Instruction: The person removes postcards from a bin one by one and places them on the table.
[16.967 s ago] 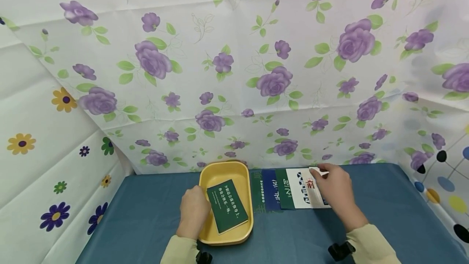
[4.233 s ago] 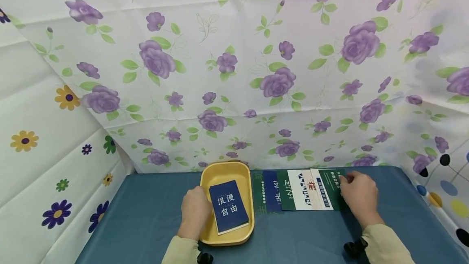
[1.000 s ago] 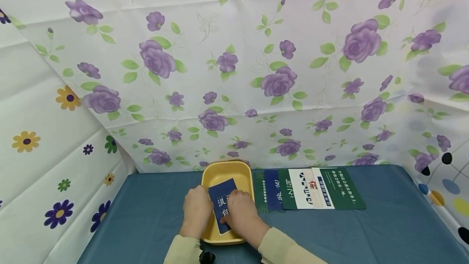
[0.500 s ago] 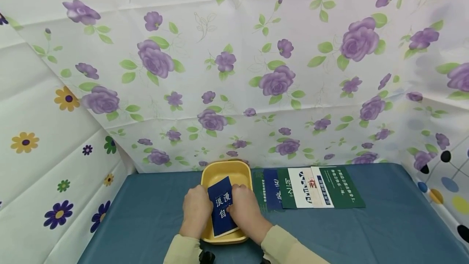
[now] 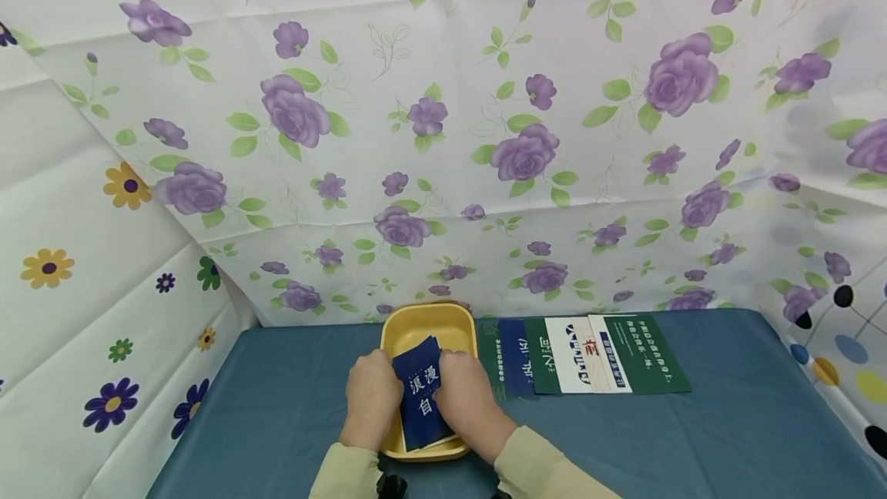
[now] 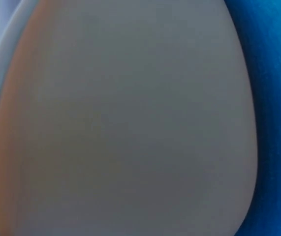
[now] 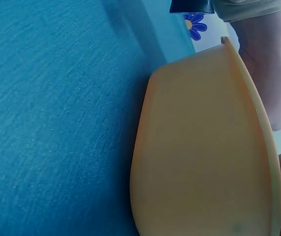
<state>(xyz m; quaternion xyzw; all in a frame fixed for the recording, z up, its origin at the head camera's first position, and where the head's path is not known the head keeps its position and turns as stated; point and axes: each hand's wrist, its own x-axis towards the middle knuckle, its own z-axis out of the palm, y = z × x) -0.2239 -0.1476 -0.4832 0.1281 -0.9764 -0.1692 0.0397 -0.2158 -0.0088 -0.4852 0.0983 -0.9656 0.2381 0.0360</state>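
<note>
A dark blue booklet with white characters lies tilted in the yellow tray. My right hand pinches its right edge, the fingertips mostly hidden. Pale page edges of another booklet show beneath its lower end. On the tray's left rim my left hand is curled in a grip, its fingers out of sight. The left wrist view is filled by the tray's outer wall. In the right wrist view the tray wall shows, with part of my left hand beyond it.
Right of the tray, a row of overlapping booklets lies on the blue cloth: a blue one, a white one and a green one at the right end among them. Flowered sheets stand behind and at the sides.
Earlier a green booklet topped the tray; the right hand laid it at the row's right end. That hand then came back into the tray and took the blue booklet's edge, shifting it slightly.
</note>
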